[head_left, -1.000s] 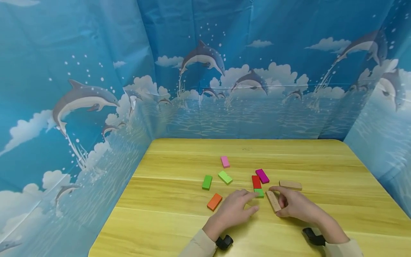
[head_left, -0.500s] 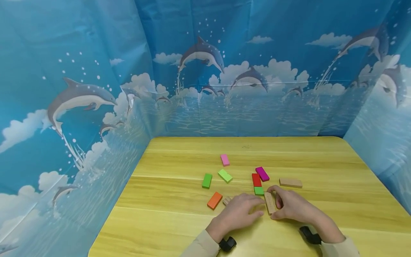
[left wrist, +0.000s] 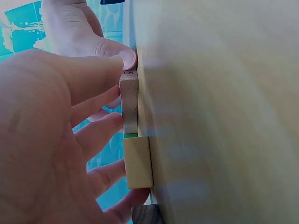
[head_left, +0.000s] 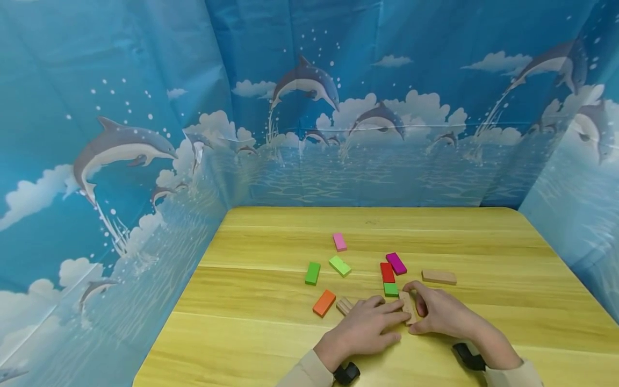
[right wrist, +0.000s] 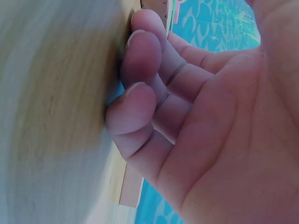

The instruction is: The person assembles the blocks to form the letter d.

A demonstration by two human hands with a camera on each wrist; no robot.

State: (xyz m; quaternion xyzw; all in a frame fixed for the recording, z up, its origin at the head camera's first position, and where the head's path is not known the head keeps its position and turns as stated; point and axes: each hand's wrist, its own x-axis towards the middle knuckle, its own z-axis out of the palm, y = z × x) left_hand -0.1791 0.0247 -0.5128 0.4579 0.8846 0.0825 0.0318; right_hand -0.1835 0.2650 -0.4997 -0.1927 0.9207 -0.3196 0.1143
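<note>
Right hand: thumb and index finger grasp a small, flat, plain wooden block by its ends, the other fingers bent in close above the desk.
Left hand: fingers loose and spread, not gripping, the foremost reaching to the block's nine o'clock side.
Plain block: on the desk between both hands, its long side running roughly from twelve to six; I take it as the middle of my dial.
Green end: a bright green block just off at eleven, touching a red rectangular block beyond it.
Magenta: a magenta block near twelve, close by the red one.
Second wood: a bare tan wooden block lying crosswise at about one.
Nine o'clock: a pale ridged wooden piece, partly hidden by the left hand, then an orange block.
Ten o'clock: a lime block and a darker green block; a pink block lies farther round towards eleven.
Desk: yellow wood-grain desk beneath everything.
Backdrop: blue dolphin-print sheet behind.
</note>
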